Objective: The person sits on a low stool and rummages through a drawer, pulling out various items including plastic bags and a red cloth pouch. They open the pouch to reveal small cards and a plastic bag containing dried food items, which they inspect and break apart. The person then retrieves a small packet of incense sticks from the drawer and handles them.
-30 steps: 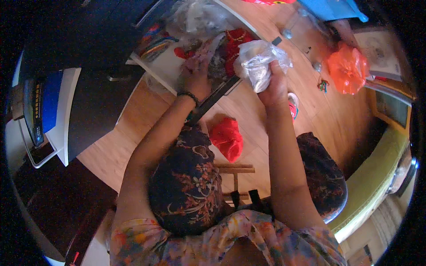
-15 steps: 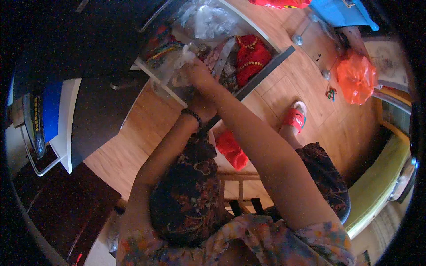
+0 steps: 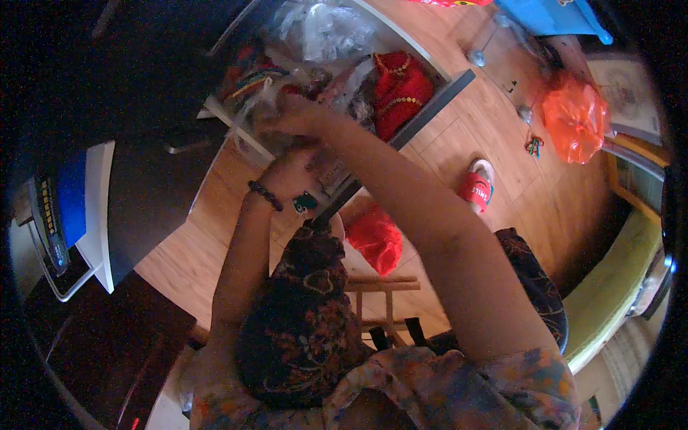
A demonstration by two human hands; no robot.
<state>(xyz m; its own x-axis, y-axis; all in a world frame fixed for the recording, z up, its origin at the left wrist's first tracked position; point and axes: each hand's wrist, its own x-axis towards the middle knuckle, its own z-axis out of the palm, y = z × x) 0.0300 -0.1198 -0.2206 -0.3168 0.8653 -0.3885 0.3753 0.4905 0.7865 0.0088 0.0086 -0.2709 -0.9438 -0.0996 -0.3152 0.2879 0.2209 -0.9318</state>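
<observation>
An open drawer (image 3: 426, 115) in front of me is full of mixed small things. My right hand (image 3: 290, 118), blurred, is closed on a thin clear plastic bag (image 3: 251, 122) above the drawer's left side. Just below it, my left hand (image 3: 287, 172), wearing a dark beaded bracelet (image 3: 265, 195), is at the near corner of the drawer with its fingers curled; what they hold is hidden. A small dark green item with white marks (image 3: 304, 203) shows beside that hand; whether it is held I cannot tell. A red bundle with gold beads (image 3: 405, 93) lies in the drawer's right part.
Crumpled clear plastic (image 3: 326, 32) fills the drawer's far end. A red plastic bag (image 3: 376, 240) lies under the drawer front, near a wooden stool (image 3: 387, 287). To the right are an orange-red bag (image 3: 573, 122) and my slippered foot (image 3: 476, 186). Dark cabinets stand left.
My left hand has come out from under the right forearm and moved left, and the green item now shows. My right hand has shifted left and slightly nearer with the clear bag.
</observation>
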